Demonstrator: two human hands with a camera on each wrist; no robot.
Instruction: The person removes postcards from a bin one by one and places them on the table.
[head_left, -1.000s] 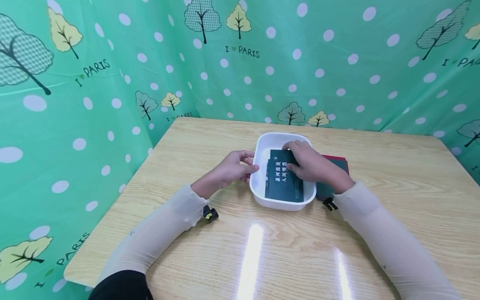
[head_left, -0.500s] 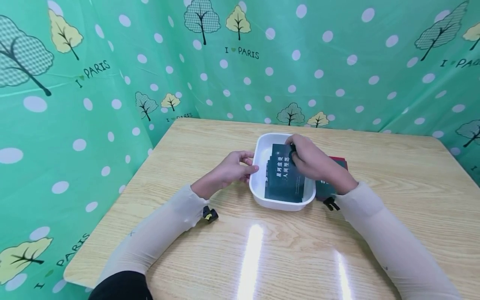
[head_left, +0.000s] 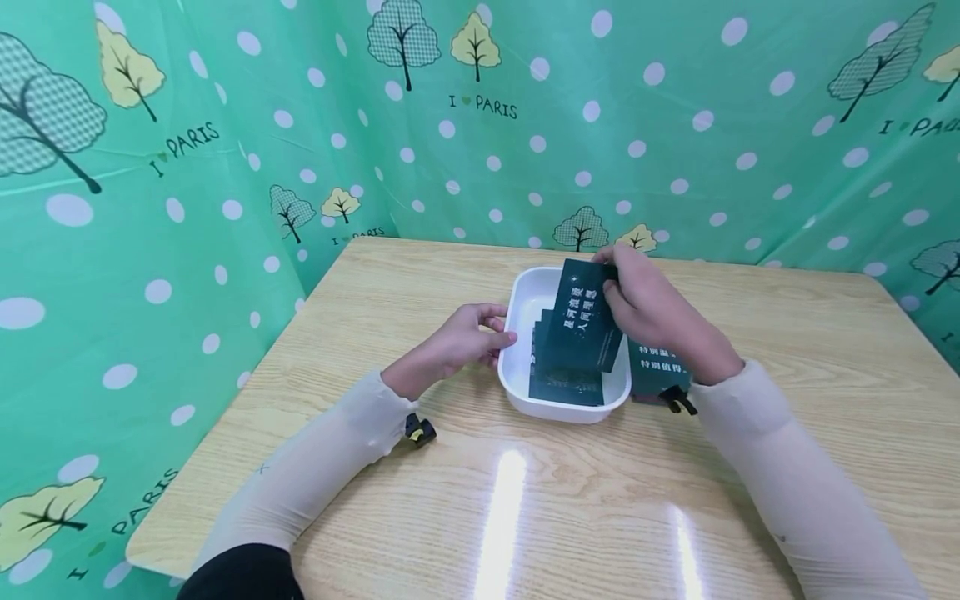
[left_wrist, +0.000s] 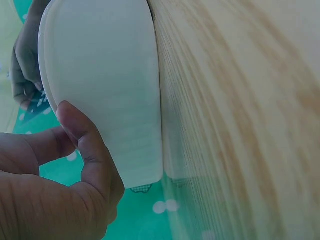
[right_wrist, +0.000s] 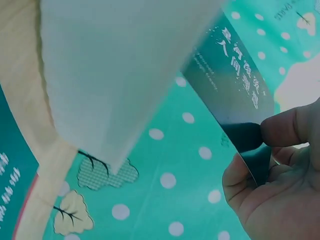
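A white plastic tub (head_left: 512, 377) stands on the wooden table. My left hand (head_left: 470, 340) holds its left rim; in the left wrist view the thumb (left_wrist: 92, 150) touches the rim and outer wall. My right hand (head_left: 647, 302) pinches a dark green card (head_left: 581, 321) with white lettering by its far right edge. That card is tilted up over the tub's right side. Below it, several similar dark cards (head_left: 558, 387) lie overlapping in the tub. In the right wrist view, the thumb presses the card (right_wrist: 235, 85) against the curled fingers.
Right of the tub lies a stack of dark green cards (head_left: 654, 367) with white lettering, partly hidden by my right forearm. Bare wooden table (head_left: 570, 492) surrounds these things. A green patterned curtain (head_left: 525, 158) hangs behind and to the left.
My right hand has lifted the top card from the pile in the tub and moved it away and to the right, tilting it. Lower cards now show. The left hand stays at the rim.
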